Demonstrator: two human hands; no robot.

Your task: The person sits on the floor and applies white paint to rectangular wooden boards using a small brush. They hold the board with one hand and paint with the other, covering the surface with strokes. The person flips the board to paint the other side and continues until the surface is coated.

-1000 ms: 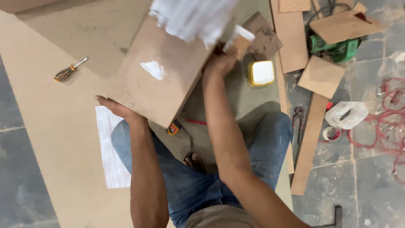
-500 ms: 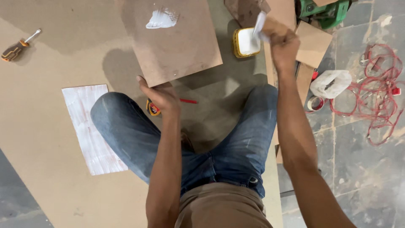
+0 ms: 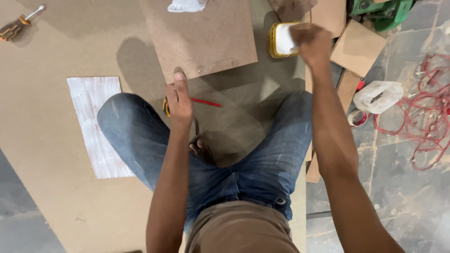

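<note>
I sit cross-legged on a large tan fibreboard sheet. My left hand lies flat with its fingers out, the tips touching the near edge of a brown board. That board has a white glue patch at its far end. My right hand, blurred, is curled into a fist over a yellow tub of white glue. It grips a small white applicator, mostly hidden by the fist.
A red pencil and a yellow tape measure lie by my left hand. A white-coated panel is at left, a screwdriver far left. Board offcuts, a plastic bag, red wire and a green tool crowd the right.
The brown board was laid flat in front of me from a tilted hold. My left hand let go of it and rests at its edge. My right hand moved to the glue tub.
</note>
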